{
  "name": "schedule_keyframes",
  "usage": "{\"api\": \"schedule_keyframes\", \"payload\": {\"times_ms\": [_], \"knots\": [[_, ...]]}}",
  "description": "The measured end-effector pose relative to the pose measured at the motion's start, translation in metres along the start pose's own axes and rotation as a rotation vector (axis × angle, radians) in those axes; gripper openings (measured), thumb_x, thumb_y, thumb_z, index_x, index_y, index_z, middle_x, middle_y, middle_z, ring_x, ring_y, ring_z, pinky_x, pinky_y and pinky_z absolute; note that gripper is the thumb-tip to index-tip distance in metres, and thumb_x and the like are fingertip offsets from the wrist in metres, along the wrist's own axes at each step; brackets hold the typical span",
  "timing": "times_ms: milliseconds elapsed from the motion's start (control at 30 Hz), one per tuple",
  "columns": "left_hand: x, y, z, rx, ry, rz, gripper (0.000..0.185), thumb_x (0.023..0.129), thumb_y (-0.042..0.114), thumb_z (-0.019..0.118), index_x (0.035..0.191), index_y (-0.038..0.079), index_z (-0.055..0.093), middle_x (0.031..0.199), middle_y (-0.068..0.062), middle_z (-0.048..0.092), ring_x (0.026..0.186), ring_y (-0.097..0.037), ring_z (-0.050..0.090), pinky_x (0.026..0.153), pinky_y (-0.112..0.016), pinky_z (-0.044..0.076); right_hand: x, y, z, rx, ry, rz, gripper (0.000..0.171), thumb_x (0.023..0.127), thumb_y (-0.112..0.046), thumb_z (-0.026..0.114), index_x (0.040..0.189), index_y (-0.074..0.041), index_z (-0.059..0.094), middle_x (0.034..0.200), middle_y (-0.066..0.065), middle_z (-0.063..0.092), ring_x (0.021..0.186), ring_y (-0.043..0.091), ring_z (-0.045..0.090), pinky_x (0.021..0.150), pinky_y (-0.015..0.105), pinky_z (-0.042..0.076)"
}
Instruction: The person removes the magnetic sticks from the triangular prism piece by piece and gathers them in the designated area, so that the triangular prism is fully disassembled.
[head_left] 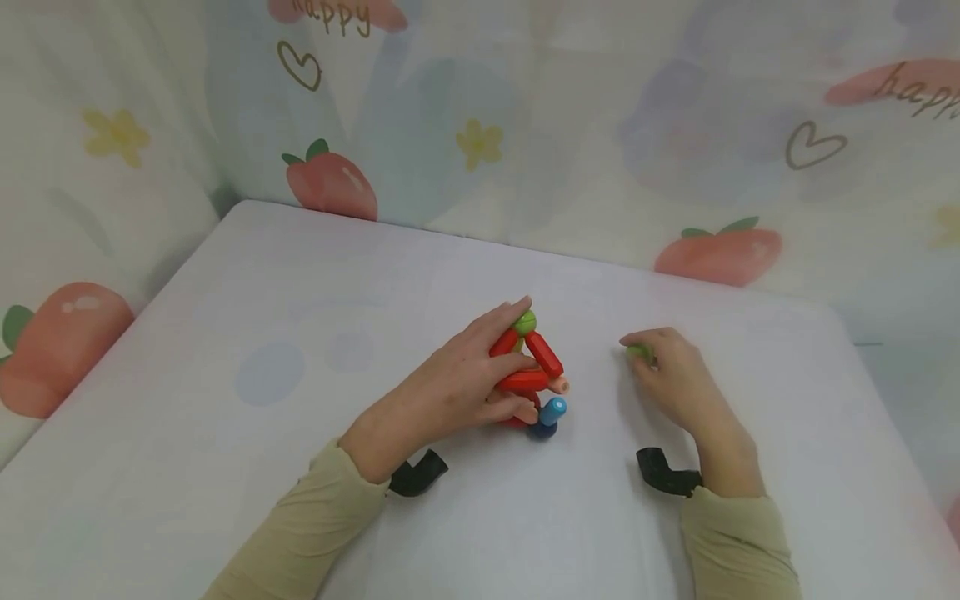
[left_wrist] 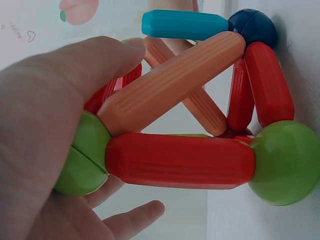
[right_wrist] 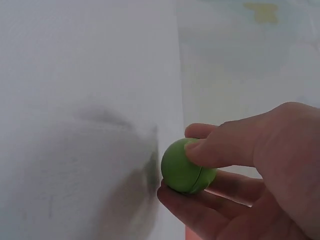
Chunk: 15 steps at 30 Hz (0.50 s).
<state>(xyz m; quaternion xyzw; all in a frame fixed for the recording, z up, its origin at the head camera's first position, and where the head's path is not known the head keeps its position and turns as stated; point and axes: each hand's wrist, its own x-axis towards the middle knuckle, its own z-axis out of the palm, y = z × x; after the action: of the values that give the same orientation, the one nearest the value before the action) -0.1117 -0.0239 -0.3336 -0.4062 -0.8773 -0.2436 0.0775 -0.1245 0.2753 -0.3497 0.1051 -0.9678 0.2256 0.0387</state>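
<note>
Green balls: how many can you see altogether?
3 visible: one green ball in the right hand; two joined by a red rod, the upper ball at the left hand, the lower ball near the tabletop. Others may be hidden.

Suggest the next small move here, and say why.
Probably bring the right hand toward the light blue rod. The right hand pinches a loose green ball, while that rod rises from the dark blue ball with nothing on its far end. The left hand holds the rod-and-ball structure, which should help steady it.
</note>
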Motion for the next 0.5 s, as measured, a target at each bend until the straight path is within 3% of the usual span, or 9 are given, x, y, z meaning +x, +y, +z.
{"api": "schedule_keyframes", "payload": {"times_ms": [167,333,500], "knots": [[0.0,-0.001,0.001,-0.024,0.008,0.011,0.049,0.083,0.044,0.078,0.123,0.019,0.068,0.161,-0.012,0.029,0.145,-0.031,0.034,0.107,-0.04,0.049,0.001,0.005,0.005,-0.005,-0.01,0.033,0.029,0.09,0.007,0.052,0.117,0.011,0.063,0.119,0.034,0.059,0.116,0.048,0.052,0.1,0.062,0.042],[0.0,-0.002,0.003,-0.03,0.044,0.035,0.038,0.081,0.043,0.081,0.111,0.021,0.073,0.158,-0.012,0.033,0.143,-0.03,0.037,0.11,-0.037,0.046,0.003,0.007,0.009,-0.01,0.001,0.044,0.033,0.089,0.01,0.049,0.12,0.012,0.061,0.121,0.036,0.055,0.119,0.051,0.049,0.103,0.064,0.04],[0.0,-0.002,0.003,-0.041,0.019,0.005,0.035,0.081,0.043,0.08,0.107,0.02,0.073,0.16,-0.01,0.032,0.145,-0.029,0.035,0.109,-0.036,0.047,0.004,0.008,0.012,-0.013,-0.018,0.091,0.039,0.089,0.01,0.047,0.126,0.011,0.057,0.127,0.037,0.049,0.122,0.051,0.046,0.105,0.065,0.038]]}}
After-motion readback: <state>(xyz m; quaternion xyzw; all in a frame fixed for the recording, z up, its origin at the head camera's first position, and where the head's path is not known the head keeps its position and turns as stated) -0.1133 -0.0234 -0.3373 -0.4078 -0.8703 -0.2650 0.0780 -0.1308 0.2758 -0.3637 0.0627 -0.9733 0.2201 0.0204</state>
